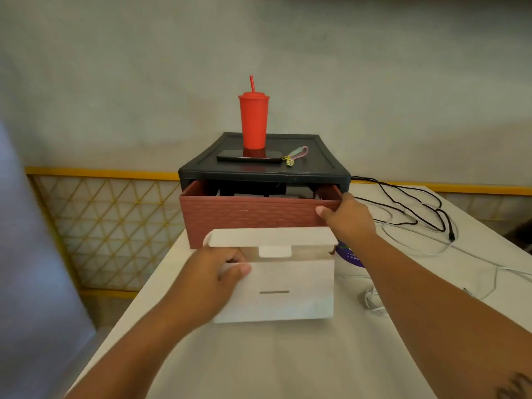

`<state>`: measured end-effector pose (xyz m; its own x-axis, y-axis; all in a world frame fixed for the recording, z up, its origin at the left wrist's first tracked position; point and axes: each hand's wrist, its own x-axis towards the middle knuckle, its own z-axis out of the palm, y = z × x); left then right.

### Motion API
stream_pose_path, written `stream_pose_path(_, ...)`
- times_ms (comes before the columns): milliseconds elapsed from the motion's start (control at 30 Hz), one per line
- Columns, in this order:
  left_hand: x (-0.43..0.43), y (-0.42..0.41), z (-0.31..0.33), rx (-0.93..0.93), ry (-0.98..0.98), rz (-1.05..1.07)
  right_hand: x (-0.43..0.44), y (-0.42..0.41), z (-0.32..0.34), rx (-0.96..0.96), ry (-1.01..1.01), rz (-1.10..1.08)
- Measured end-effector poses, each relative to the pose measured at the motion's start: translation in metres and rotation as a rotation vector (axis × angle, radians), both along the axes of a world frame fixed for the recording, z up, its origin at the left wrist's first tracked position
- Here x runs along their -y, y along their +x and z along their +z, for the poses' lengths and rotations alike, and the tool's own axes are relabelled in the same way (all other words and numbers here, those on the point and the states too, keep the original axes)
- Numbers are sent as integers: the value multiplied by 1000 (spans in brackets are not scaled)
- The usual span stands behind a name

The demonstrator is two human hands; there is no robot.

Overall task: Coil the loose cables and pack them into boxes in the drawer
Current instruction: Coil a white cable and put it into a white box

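White cardboard, a flat box (288,289) with its lid flap standing up, lies in the middle of the frame on the pale tabletop (259,355), just in front of the drawer (247,223). The left hand (213,280) grips the box at its left edge: the thumb lies on the upper face and the fingers (230,259) curl in under the raised flap.

The reddish-brown drawer, woven in pattern, stands pulled partway out of a black drawer unit (259,174). The right hand (348,217) holds the drawer's right front corner, thumb on the front face and the other digits hooked over the rim. Pale shapes show inside the drawer, too dim to name.

The loose cables lie at the right of the frame, apart from both hands. A black cable (414,205) trails in loops from behind the unit, and a white cable (371,303) runs below it, with a small bunch near the box's lower right corner. A purple disc (349,256) peeks out between the box and the right forearm.

On top of the unit stand a red tumbler (254,122) with a straw, a dark phone (249,156) and a small keyring (296,155) on a strap. A yellow-framed lattice panel (109,226) fills the left middle.
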<state>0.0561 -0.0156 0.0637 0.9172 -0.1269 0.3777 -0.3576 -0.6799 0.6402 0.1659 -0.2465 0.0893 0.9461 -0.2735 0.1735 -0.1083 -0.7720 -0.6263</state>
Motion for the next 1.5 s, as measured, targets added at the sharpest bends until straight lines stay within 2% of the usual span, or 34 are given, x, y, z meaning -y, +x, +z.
stream_pose_path(100, 9, 7, -16, 57, -14, -5, 0, -4, -1, 51, 119, 12)
stream_pose_path(200, 18, 13, -26, 100, -34, -10, 2, -30, -7, 145, 369, 51)
stream_pose_path(367, 35, 17, -36, 109, -106, 32, 12, -82, -46, 18, 953, 162)
stream_pose_path(433, 43, 18, -40, 141, -147, 77, 15, -100, -60, 12, 1081, 261)
stream_pose_path(533, 53, 17, -48, 155, -184, 179, 18, -115, -72, 83, 1099, 473)
stream_pose_path(700, 57, 21, -56, 130, -269, 227, 20, -114, -78, 153, 1119, 636)
stream_pose_path(900, 37, 21, -58, -277, -500, -68, 24, -103, -87, 38, 1124, 608)
stream_pose_path(1000, 28, 22, -60, -304, -502, -113, 28, -107, -80, 5, 919, 625)
stream_pose_path(1167, 22, 22, -60, -314, -577, -169, 67, -110, -68, 129, 188, 256)
stream_pose_path(1267, 23, 22, -59, -299, -586, -166, 95, -112, -74, -17, -148, 225)
stream_pose_path(1333, 24, 23, -58, -293, -590, -168, 104, -112, -79, -87, -228, 221)
stream_pose_path(1500, 25, 21, -58, -283, -604, -188, 104, -106, -85, -85, -314, 196)
